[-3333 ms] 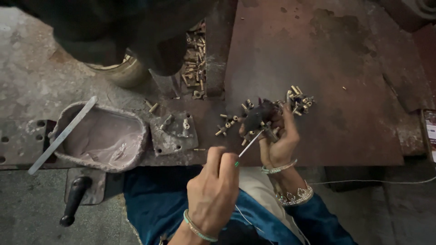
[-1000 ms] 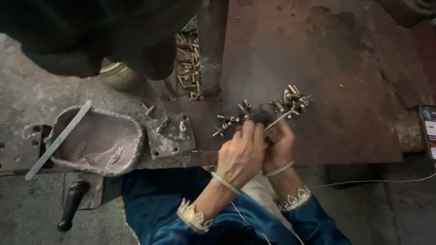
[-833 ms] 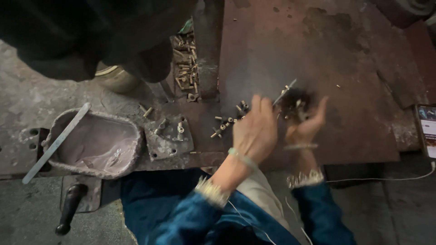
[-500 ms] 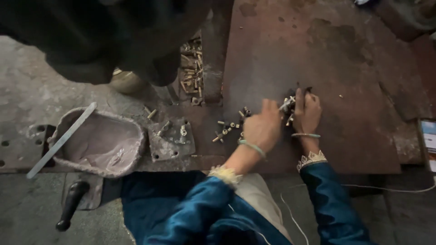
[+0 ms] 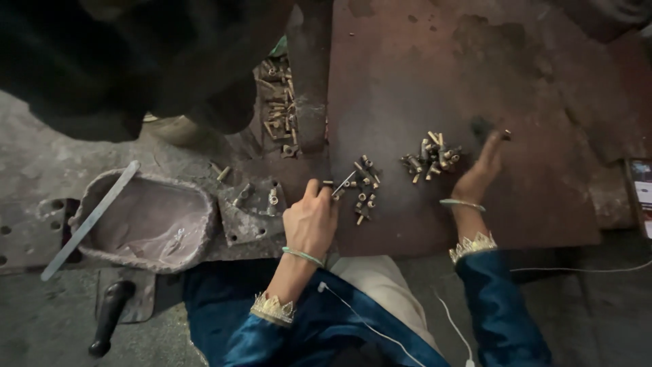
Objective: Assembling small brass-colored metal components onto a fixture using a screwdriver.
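My left hand (image 5: 309,221) is closed on a thin metal rod (image 5: 343,183), whose tip points at a small heap of brass pieces (image 5: 365,190) on the rusty metal plate (image 5: 407,81). A second, larger heap of brass pieces (image 5: 432,156) lies to the right of it. My right hand (image 5: 479,173) lies stretched out beyond that heap, fingers apart, with its fingertips near a small dark lump (image 5: 482,126) on the plate. It grips nothing that I can see.
A grey oval basin (image 5: 146,224) with a flat metal strip (image 5: 88,221) across it sits at the left. A black-handled tool (image 5: 109,326) lies below it. More brass pieces (image 5: 278,102) fill a gap at the top. A person in dark clothes (image 5: 136,61) stands opposite. A white cable (image 5: 577,270) trails right.
My hands, earlier together over a dark cluster of brass pieces, have parted. The left drew back with the rod, the right slid right, and the pieces now lie on the plate.
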